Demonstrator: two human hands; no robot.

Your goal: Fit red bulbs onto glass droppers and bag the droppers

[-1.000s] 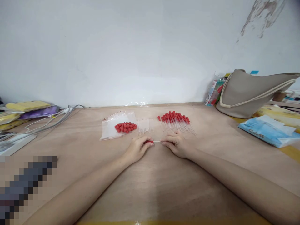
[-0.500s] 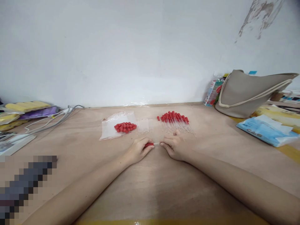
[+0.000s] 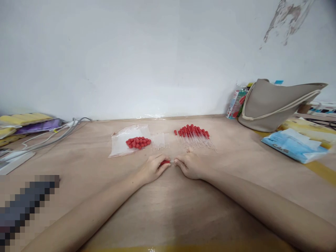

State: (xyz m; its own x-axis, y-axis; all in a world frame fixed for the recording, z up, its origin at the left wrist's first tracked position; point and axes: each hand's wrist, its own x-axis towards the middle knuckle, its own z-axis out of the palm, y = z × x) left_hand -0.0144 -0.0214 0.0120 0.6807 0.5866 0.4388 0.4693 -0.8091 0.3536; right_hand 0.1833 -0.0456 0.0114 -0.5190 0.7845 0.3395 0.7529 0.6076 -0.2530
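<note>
Between thumb and fingers, my left hand [image 3: 152, 169] pinches a red rubber dropper bulb [image 3: 165, 162]. From the bulb's right end a short length of clear glass tube [image 3: 172, 161] shows. Its other part is hidden in my right hand [image 3: 191, 166], whose fingers are closed around it. Beyond my left hand, several loose red bulbs [image 3: 138, 142] lie heaped on a white plastic bag [image 3: 118, 141]. A row of bare glass tubes [image 3: 160, 141] lies to their right. Past my right hand is a bunch of droppers [image 3: 194, 134], red bulbs on their glass tubes.
A grey-beige bag [image 3: 270, 105] and a blue tissue pack [image 3: 291, 145] are at the right. Cables [image 3: 63, 133] and yellow and purple packs [image 3: 39, 125] lie at the left. The wall [image 3: 157, 63] bounds the table's far edge.
My hands have come slightly closer together, and less of the glass tube shows between them. The whole view has shifted a little.
</note>
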